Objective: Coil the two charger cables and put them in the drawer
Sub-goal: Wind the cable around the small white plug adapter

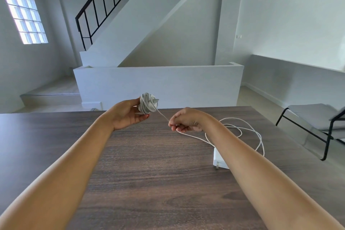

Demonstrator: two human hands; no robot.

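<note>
My left hand [125,114] grips a white charger with its cable wound round it [148,104], held above the far part of the dark wooden table [149,173]. A short length of that cable runs down to my right hand [185,122], which pinches it between fingers and thumb. A second white charger brick [220,159] lies on the table under my right forearm. Its loose cable [250,132] sprawls in open loops behind it. No drawer is in view.
A grey chair with a black frame [317,123] stands off the table's right edge. Beyond the far edge are a low white wall [158,84] and a staircase with a black railing [104,5].
</note>
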